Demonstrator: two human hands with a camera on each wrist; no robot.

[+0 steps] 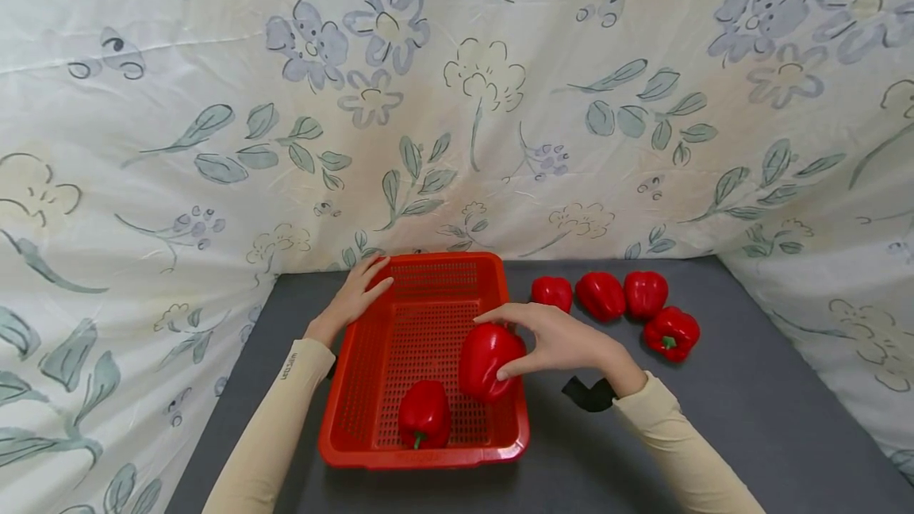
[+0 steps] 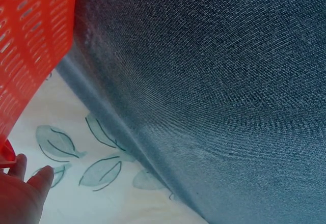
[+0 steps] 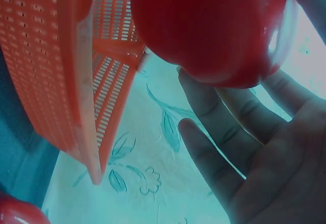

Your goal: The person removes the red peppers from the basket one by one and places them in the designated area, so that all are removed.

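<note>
A red plastic basket (image 1: 428,324) with slotted walls stands on the dark tabletop. My left hand (image 1: 357,292) holds its far left rim; in the left wrist view, fingers (image 2: 43,178) show beside the rim. My right hand (image 1: 557,339) grips a red bell pepper (image 1: 485,359) over the basket's right side, thumb on the near side and fingers over its top. From the right wrist, that bell pepper (image 3: 214,25) appears close up, with the fingers partly beneath it. Another red bell pepper (image 1: 424,412) lies in the basket's near part, stem facing me.
Several red bell peppers (image 1: 601,296) lie on the dark tabletop (image 1: 771,403) right of the basket, one with its green stem toward me. A flowered cloth (image 1: 485,141) hangs behind the table and along its sides. A black strap (image 1: 589,395) sits at the right wrist.
</note>
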